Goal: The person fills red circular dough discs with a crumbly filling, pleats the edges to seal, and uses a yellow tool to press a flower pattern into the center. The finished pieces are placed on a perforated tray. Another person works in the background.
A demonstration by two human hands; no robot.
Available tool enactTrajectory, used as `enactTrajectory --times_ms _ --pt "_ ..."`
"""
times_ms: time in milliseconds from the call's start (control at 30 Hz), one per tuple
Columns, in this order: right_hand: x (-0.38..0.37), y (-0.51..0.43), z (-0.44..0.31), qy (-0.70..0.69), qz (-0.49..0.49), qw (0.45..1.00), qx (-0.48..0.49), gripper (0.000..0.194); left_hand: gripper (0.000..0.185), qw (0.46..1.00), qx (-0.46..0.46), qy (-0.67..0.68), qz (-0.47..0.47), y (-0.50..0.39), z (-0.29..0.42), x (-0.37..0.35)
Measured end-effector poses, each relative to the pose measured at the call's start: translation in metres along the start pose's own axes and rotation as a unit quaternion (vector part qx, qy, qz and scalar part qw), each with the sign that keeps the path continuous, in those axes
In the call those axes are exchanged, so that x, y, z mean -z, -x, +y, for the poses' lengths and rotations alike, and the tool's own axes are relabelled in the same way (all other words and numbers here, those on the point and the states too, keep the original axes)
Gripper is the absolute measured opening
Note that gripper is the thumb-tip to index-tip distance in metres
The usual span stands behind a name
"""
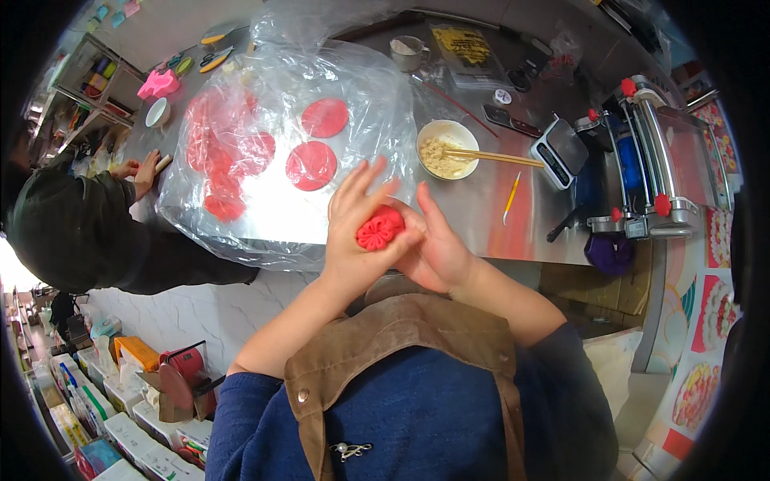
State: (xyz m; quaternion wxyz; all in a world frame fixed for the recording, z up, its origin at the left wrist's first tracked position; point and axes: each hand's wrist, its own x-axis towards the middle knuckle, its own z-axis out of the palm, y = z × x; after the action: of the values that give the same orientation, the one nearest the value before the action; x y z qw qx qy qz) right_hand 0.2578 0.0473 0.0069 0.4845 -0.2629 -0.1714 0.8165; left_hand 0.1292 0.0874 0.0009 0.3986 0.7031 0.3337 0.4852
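A red dough piece [380, 228] with pleats gathered to a centre, like a flower, sits between my two hands above the table's front edge. My left hand [352, 231] cups its left side, thumb along the lower edge and fingers stretched up, slightly blurred. Against the other side rests my right hand [442, 252], thumb raised and palm half turned up; its fingers are partly hidden behind the dough. Beyond the hands, two flat red dough discs [311, 166] lie under a clear plastic sheet [367, 120]. More red dough pieces [210, 144] are bunched under its left part.
Right of the sheet stands a white bowl [448, 171] of pale crumbly filling, with chopsticks [499, 157] across its rim. Further right are a yellow-handled tool [512, 198], a digital scale [559, 153] and a roller machine [643, 156]. Another person [78, 222] works at the left.
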Motion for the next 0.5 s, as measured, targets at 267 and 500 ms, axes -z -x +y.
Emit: enactTrajectory --times_ms 267,500 --pt "0.026 0.021 -0.013 0.026 -0.08 0.996 -0.033 0.086 0.013 0.991 -0.03 -0.041 -0.121 0.007 0.004 -0.016" --pt "0.035 0.034 -0.008 0.108 -0.058 0.991 0.054 0.059 0.013 0.888 0.284 0.346 0.103 0.007 0.012 -0.036"
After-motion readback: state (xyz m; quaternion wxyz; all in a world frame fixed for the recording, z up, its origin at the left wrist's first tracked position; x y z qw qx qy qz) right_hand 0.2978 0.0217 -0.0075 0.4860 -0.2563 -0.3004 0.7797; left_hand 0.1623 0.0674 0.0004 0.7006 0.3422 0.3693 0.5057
